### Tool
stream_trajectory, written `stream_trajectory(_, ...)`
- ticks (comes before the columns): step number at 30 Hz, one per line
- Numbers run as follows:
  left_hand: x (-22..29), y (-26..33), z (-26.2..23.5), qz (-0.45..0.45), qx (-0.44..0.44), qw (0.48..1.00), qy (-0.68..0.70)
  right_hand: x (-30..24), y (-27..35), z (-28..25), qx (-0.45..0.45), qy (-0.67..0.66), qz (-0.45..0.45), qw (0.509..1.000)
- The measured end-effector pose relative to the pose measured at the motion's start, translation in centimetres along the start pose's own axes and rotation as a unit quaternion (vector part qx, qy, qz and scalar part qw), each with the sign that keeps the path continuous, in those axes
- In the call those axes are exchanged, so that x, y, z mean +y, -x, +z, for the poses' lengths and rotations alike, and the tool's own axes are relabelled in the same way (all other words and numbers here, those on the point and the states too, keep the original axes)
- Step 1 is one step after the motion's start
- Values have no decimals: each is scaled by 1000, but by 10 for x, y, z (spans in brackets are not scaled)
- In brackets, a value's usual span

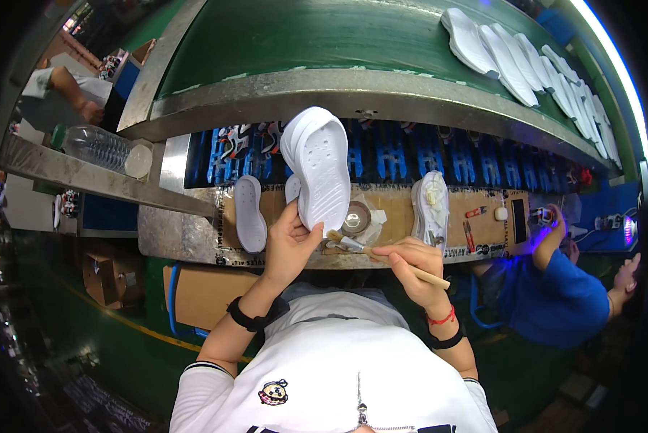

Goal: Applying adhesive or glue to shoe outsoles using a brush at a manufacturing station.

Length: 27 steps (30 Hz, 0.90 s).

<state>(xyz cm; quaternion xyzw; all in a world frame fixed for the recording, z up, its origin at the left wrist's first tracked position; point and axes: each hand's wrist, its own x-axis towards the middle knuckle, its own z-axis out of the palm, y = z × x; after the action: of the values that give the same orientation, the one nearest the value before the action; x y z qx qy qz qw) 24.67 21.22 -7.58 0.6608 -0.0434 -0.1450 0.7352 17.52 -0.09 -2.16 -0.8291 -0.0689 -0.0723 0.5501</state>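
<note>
My left hand [292, 245] pinches the lower end of a white shoe sole [327, 167], lifted above the bench with its hollow inner side facing me. In my right hand [419, 268] is a brush with a pale wooden handle [433, 278]; its bristles [334, 235] are close to the sole's lower end, and I cannot tell whether they touch. Behind the brush sits a round brown-rimmed bowl [355, 218] on crumpled wrap. Another white sole [250, 213] lies left of my left hand, and one more [292, 189] is mostly hidden behind the held sole.
A white sole with crumpled material in it [430, 206] lies at the right, near red-handled tools [469, 234]. Beyond the bench runs a rack of blue holders [390, 160]. White soles [511, 61] line the green conveyor [302, 43]. A person in blue [554, 303] works at the right.
</note>
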Motion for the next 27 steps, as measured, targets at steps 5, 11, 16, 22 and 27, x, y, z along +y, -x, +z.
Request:
stream_trajectory(5,1,4,-1,-18,6,1000,-3,-2,-3,-3,-8,-19,-13,1000)
stream_trajectory(11,-6,5,-6,6,10,1000,-11,-6,-9,-9,-49,18,-22,998)
stream_trajectory(16,0,6,-5,7,3,1000,-16,-3,-10,-9,-24,26,-16,999)
stream_trajectory(22,2,6,-5,-2,-1,1000,-7,-3,-14,-11,-16,19,-43,999)
stream_trajectory(27,3,5,-7,6,-5,1000,-15,-5,-15,-14,-61,42,-40,996)
